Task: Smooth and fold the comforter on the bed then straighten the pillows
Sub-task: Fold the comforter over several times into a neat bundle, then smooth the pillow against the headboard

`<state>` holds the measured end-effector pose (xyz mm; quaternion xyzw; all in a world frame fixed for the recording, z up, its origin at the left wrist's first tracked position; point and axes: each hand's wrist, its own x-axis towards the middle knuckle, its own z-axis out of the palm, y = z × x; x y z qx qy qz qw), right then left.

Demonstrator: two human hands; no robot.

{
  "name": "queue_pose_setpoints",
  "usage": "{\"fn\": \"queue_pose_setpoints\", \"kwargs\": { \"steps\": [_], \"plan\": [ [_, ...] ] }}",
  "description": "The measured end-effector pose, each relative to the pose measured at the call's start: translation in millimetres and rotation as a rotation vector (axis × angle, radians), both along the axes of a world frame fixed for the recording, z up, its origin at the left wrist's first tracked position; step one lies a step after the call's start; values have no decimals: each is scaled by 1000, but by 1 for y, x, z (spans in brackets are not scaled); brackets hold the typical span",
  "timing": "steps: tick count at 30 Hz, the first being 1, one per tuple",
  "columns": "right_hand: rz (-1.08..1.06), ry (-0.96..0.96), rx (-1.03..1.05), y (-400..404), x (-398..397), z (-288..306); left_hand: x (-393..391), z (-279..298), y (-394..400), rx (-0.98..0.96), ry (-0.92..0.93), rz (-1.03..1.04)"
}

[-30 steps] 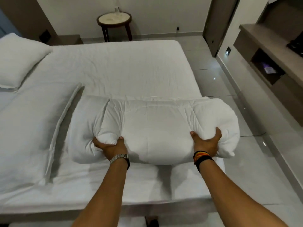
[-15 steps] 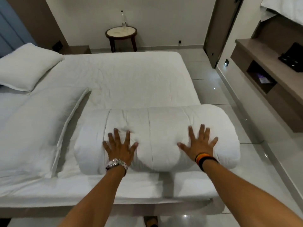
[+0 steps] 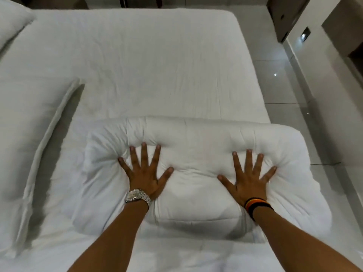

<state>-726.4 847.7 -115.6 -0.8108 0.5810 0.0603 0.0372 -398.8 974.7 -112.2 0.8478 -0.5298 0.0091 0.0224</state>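
Both spread palms, left hand (image 3: 144, 176) and right hand (image 3: 248, 178), press the puffy white folded comforter (image 3: 193, 173); push evenly outward to flatten trapped air.

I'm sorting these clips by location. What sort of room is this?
A bedroom, possibly a hotel room. A large bed with white sheets fills the view, a pillow lies at its left, and both hands press a folded comforter. Glossy floor tiles run alongside.
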Motion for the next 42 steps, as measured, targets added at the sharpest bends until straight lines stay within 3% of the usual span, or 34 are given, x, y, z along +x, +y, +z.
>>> {"fn": "queue_pose_setpoints", "kwargs": {
  "steps": [8, 13, 16, 18, 20, 25, 32, 36, 42],
  "plan": [
    [87, -63, -64, -8, -22, 27, 22, 36, 28, -44, -15, 96],
    [66, -2, 83, -3, -14, 50, 9, 60, 30, 190, 35, 223],
    [63, -189, 62, -18, -8, 79, -4, 77, 24, 210, 109, 331],
    [113, -329, -12, -37, 0, 97, -21, 83, 33, 133, 175, 422],
    [190, -399, 44, -59, 18, 117, -50, 89, 47, 41, 225, 517],
    [388, -269, 463, -123, 72, 158, -153, 87, 68, -185, 486, 910],
    [403, -216, 678, -177, 135, 149, -265, 79, 34, -706, 1053, 1372],
    [319, -218, 743, -200, 150, 104, -274, 76, 12, -926, 1079, 1436],
    [279, -338, 1022, -197, 155, 27, -266, 54, 11, -961, 955, 1494]
  ]
}}
